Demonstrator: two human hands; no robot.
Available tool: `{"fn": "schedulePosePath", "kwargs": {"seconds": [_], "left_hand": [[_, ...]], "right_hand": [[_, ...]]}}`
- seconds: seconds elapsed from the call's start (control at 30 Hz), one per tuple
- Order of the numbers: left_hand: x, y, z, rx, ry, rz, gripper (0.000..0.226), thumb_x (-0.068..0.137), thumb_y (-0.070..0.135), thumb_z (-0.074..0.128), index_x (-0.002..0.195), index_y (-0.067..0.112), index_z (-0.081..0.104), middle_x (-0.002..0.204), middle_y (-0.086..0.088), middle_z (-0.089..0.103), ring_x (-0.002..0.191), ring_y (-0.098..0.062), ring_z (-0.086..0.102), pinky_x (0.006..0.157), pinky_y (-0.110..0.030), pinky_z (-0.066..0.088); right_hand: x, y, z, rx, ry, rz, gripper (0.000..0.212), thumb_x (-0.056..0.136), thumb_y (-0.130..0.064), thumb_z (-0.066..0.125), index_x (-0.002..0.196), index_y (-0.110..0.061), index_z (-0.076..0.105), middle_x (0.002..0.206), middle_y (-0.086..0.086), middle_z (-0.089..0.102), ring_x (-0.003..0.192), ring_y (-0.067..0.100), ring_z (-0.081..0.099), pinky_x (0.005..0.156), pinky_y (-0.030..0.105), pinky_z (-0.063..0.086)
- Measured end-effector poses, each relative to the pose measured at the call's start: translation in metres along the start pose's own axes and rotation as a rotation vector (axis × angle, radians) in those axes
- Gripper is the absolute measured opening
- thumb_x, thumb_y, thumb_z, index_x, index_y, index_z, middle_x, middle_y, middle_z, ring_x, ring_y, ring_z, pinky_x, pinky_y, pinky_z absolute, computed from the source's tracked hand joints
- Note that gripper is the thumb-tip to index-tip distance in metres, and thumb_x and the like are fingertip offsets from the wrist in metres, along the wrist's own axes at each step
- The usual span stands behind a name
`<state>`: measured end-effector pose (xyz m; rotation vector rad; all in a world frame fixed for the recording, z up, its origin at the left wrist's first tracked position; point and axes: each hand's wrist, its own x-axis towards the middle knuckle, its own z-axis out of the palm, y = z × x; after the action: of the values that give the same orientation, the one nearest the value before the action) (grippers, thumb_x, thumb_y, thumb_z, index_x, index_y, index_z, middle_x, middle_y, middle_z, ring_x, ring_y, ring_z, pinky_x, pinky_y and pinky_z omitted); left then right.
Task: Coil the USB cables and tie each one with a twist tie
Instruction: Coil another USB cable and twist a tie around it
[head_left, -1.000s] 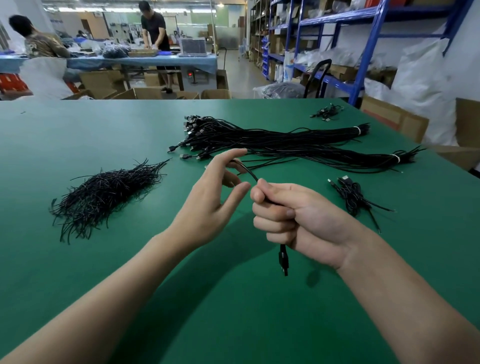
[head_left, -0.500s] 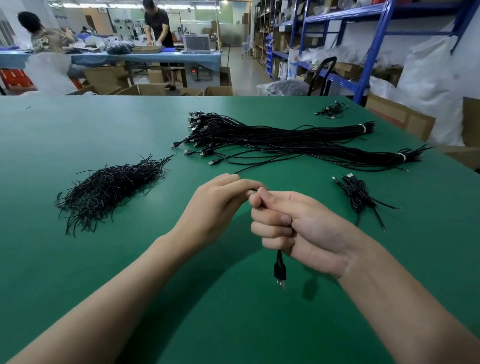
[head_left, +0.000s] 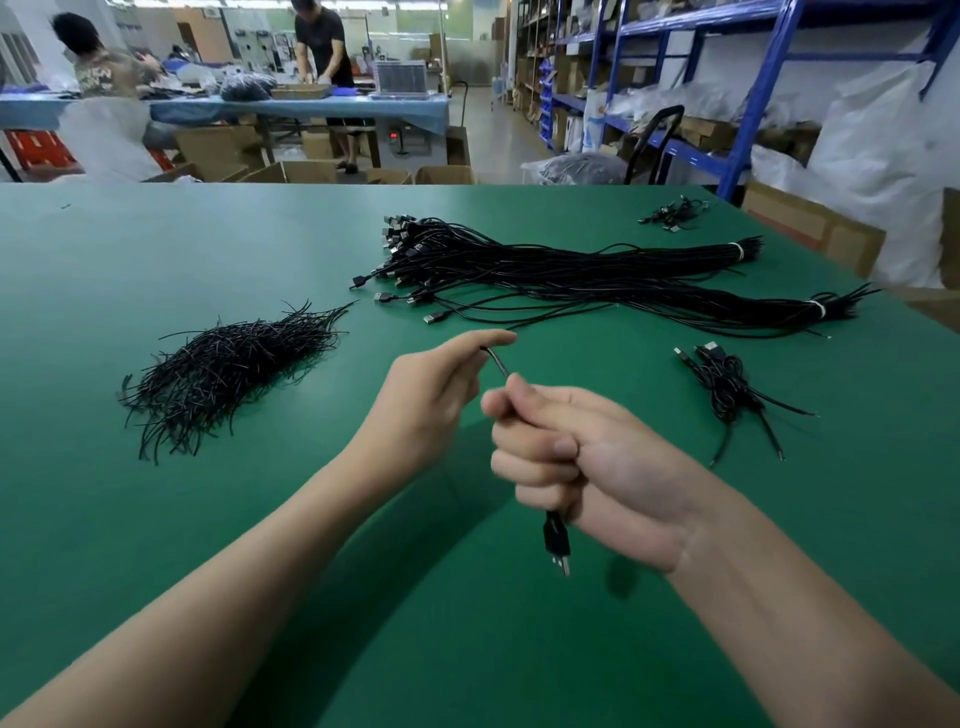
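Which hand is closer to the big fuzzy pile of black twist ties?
Left. The left hand hovers just right of the twist ties; the right hand is farther right.

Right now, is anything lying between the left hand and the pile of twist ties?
Nothing visible. Only bare green table lies between the left hand and the twist tie pile to its left. That hand pinches the USB cable, which the right hand also grips.

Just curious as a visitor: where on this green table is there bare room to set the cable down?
The table is bare near-left of the twist tie pile and far-left beyond it. Another patch lies near-right, before the coiled cables. The far right is crowded with long cable bundles.
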<state>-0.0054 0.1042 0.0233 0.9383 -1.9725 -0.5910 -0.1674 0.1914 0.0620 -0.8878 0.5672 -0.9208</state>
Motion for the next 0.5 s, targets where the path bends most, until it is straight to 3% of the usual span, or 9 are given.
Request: {"fn": "schedulePosePath", "kwargs": {"seconds": [0.03,0.1,0.2,0.27,0.3,0.37,0.5], "left_hand": [[0.0,-0.003,-0.002,-0.009,0.018,0.015,0.037,0.104,0.009,0.047,0.126,0.032,0.064,0.064,0.007,0.044,0.061,-0.014,0.041,0.062,-0.03,0.04],[-0.003,-0.006,-0.003,-0.014,0.017,0.022,0.041,0.103,0.011,0.045,0.126,0.04,0.062,0.064,0.005,0.04,0.062,-0.017,0.038,0.061,-0.03,0.038],[-0.009,-0.005,0.005,-0.017,-0.068,0.003,0.042,0.105,0.012,0.045,0.122,0.046,0.063,0.077,-0.014,0.061,0.073,-0.03,0.052,0.075,-0.037,0.049],[-0.014,0.002,0.009,-0.011,-0.111,0.005,0.041,0.105,0.022,0.042,0.101,0.058,0.061,0.081,-0.008,0.064,0.072,-0.02,0.052,0.08,-0.034,0.051],[-0.017,0.006,0.01,0.019,-0.129,0.025,0.036,0.102,0.028,0.039,0.091,0.058,0.056,0.074,0.002,0.059,0.067,-0.009,0.046,0.072,-0.025,0.048],[-0.021,0.015,0.014,0.085,-0.167,0.078,0.022,0.098,0.036,0.033,0.085,0.043,0.049,0.071,0.005,0.053,0.06,-0.009,0.04,0.061,-0.019,0.039],[-0.026,0.025,0.019,0.21,-0.204,0.149,0.021,0.104,0.028,0.039,0.093,0.014,0.049,0.066,0.002,0.052,0.061,-0.023,0.044,0.063,-0.036,0.045]], "right_hand": [[-0.001,0.003,0.0,-0.019,-0.016,0.036,0.034,0.106,-0.029,0.043,0.087,-0.015,0.067,0.053,-0.011,0.026,0.048,0.004,0.02,0.041,0.016,0.02],[-0.001,0.005,0.0,-0.047,-0.031,0.071,0.033,0.106,-0.03,0.043,0.086,-0.016,0.066,0.053,-0.011,0.025,0.048,0.005,0.019,0.04,0.016,0.02],[0.001,-0.002,-0.001,-0.016,-0.015,0.031,0.033,0.104,-0.03,0.044,0.083,-0.016,0.064,0.052,-0.012,0.024,0.047,0.004,0.019,0.04,0.016,0.018],[0.003,-0.01,0.0,0.032,0.003,-0.034,0.034,0.102,-0.033,0.044,0.08,-0.016,0.064,0.051,-0.012,0.023,0.046,0.004,0.018,0.039,0.017,0.016],[0.004,-0.014,0.0,0.06,0.021,-0.075,0.034,0.101,-0.035,0.045,0.079,-0.016,0.064,0.05,-0.012,0.023,0.045,0.003,0.018,0.039,0.017,0.016],[0.008,-0.02,-0.001,0.088,0.08,-0.173,0.033,0.102,-0.033,0.044,0.081,-0.015,0.062,0.05,-0.012,0.024,0.045,0.003,0.019,0.04,0.018,0.014],[0.016,-0.026,-0.008,-0.069,0.248,-0.31,0.032,0.108,-0.027,0.038,0.092,-0.01,0.059,0.053,-0.01,0.028,0.048,0.005,0.021,0.042,0.017,0.018]]}}
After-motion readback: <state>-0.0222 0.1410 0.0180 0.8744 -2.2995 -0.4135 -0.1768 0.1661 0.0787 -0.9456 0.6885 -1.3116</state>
